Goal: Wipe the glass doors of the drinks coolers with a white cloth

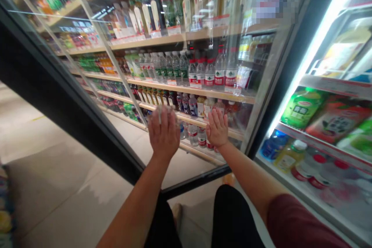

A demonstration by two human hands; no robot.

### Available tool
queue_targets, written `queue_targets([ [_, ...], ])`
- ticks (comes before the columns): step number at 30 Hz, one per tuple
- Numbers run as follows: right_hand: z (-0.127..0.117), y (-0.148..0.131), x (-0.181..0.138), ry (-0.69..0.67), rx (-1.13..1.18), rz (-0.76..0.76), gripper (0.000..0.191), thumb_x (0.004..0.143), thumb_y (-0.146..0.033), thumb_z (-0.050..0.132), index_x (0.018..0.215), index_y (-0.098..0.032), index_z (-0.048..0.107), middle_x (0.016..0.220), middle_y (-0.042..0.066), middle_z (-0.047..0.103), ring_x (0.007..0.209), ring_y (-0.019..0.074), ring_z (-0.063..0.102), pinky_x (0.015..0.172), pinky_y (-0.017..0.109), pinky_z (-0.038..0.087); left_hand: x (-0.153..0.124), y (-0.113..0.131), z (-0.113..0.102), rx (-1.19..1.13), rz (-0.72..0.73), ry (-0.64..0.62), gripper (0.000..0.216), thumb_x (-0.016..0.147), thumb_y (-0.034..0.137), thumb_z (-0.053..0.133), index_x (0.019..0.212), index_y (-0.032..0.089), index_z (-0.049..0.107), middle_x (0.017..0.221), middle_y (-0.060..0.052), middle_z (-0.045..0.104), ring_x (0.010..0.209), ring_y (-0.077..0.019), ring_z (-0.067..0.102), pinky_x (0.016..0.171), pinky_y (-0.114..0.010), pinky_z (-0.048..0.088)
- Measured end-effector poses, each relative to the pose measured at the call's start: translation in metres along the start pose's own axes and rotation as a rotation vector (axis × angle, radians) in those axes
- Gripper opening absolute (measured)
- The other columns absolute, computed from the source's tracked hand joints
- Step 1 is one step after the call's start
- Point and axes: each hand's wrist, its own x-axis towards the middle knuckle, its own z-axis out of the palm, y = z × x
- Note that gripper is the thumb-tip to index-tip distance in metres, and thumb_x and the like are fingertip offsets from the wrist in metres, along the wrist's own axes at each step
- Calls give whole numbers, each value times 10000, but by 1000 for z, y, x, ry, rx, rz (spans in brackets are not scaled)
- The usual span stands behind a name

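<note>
Both hands up at a glass door (193, 157), black-framed, slanted across the middle of the view. Left hand (164, 131): back toward camera, fingers straight up and close together, tips blurred, nothing gripped. It's in the lower part of the pane, left of the other hand. Right hand (217, 128): back toward camera, fingers straight, slightly spread, nothing gripped, nearer the door's right side edge. Both look laid flat on the pane; exact contact can't be told. Hands well apart, both above the door's bottom edge.

Through the glass: wood-edged shelves. Middle shelf (162, 84) has clear bottles with green labels (171, 66) along its front edge, then red-capped bottles (209, 73) toward its right end. Darker small bottles one shelf lower, behind the hands. Tall bottles with pale labels (187, 7) on the shelf above. Pixelated patch at upper right of the pane.

Right of the door: lit cooler (325, 85). Green package (302, 108) by the left end of its middle shelf, orange-red package (337, 118) just beside it. Shelf below, from left corner: blue bottle (273, 145), yellow bottle with white cap (290, 157), more red-capped ones, blurry.

Maroon sleeve (302, 221) on right arm, dark-clad legs (235, 217) below, pale floor (72, 190).
</note>
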Motion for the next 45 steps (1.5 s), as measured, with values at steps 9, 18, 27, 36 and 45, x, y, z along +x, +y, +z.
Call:
queue_targets([
  [9, -1, -2, 2, 3, 13, 7, 557, 938, -222, 437, 1491, -147, 432, 1481, 134, 531, 1528, 215, 227, 1258, 443, 145, -41, 19, 9, 35, 143, -37, 560, 955, 111, 462, 1510, 152, 401, 1460, -128, 514, 1494, -233, 253, 1240, -412, 242],
  [18, -1, -2, 0, -20, 45, 18, 610, 948, -221, 448, 1545, -163, 335, 1506, 129, 502, 1515, 221, 266, 1257, 443, 142, 44, 6, 4, 47, -41, 106, 670, 965, 179, 481, 1576, 119, 211, 1553, -193, 350, 1515, -289, 179, 1235, -533, 185],
  [27, -3, -5, 1, -3, 35, 10, 598, 940, -208, 447, 1527, -131, 364, 1476, 139, 536, 1530, 216, 219, 1258, 448, 140, 9, 22, 10, 48, 140, -10, 609, 959, 124, 481, 1546, 138, 318, 1474, -137, 493, 1507, -242, 200, 1255, -426, 152],
  [36, 0, -6, 0, 14, 1, 7, 567, 933, -204, 435, 1495, -129, 419, 1470, 138, 541, 1523, 220, 243, 1254, 456, 159, 11, 29, 15, -2, 149, -16, 571, 967, 94, 424, 1532, 134, 349, 1498, -125, 468, 1510, -244, 196, 1246, -429, 190],
  [45, 4, -5, -7, -46, -32, 24, 574, 943, -234, 398, 1513, -169, 403, 1474, 131, 539, 1477, 235, 354, 1252, 465, 150, 54, 5, 1, 47, 24, 57, 604, 992, 185, 426, 1567, 129, 250, 1569, -161, 338, 1520, -274, 156, 1241, -499, 182],
])
